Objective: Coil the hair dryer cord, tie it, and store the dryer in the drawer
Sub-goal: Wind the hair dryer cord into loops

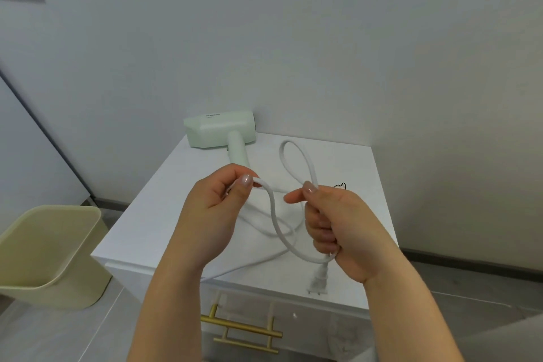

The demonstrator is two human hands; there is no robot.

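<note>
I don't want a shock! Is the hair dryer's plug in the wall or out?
Out. The plug on the cord hangs below the right hand, prongs bare, in no socket.

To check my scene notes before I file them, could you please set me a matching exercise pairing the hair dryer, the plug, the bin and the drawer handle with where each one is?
Things:
1. hair dryer
2. plug
3. bin
4. drawer handle

Places:
A. on the cabinet front, below the top
B. at the end of the cord, just below the right hand
C. on the floor, left of the cabinet
D. lying on the cabinet top, by the wall

Pairs: 1-D, 2-B, 3-C, 4-A.
</note>
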